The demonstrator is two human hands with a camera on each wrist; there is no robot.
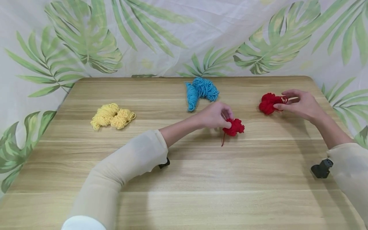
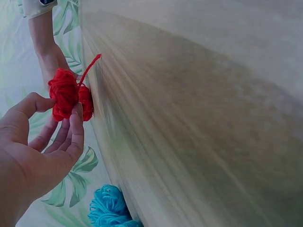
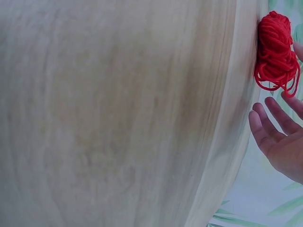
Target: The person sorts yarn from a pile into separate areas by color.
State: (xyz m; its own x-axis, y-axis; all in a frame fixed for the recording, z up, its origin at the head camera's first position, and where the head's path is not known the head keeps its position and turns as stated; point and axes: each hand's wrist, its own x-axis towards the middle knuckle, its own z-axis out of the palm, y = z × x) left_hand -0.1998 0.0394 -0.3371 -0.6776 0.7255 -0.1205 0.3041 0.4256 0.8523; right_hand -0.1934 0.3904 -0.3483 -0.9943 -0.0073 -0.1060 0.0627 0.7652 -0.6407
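Note:
In the head view my left hand [image 1: 212, 115] pinches a small red yarn bundle [image 1: 235, 127] between thumb and fingers, a loose strand dangling from it. The left wrist view shows that red bundle [image 2: 64, 94] held at the fingertips, apart from the table. My right hand [image 1: 302, 105] is at a second red yarn bundle [image 1: 267, 103] lying on the table at the right. Its thumb and fingers are parted on either side of the loose loops. Seen from the right wrist, the fingers of that hand [image 3: 289, 146] are spread beside the bundle [image 3: 274, 45]; the thumb is mostly cut off.
Two blue yarn bundles [image 1: 205, 89] lie against each other near the back edge of the wooden table [image 1: 201, 198]. Yellow yarn bundles [image 1: 104, 115] lie at the left. A leaf-patterned cloth [image 1: 161, 35] hangs behind the table.

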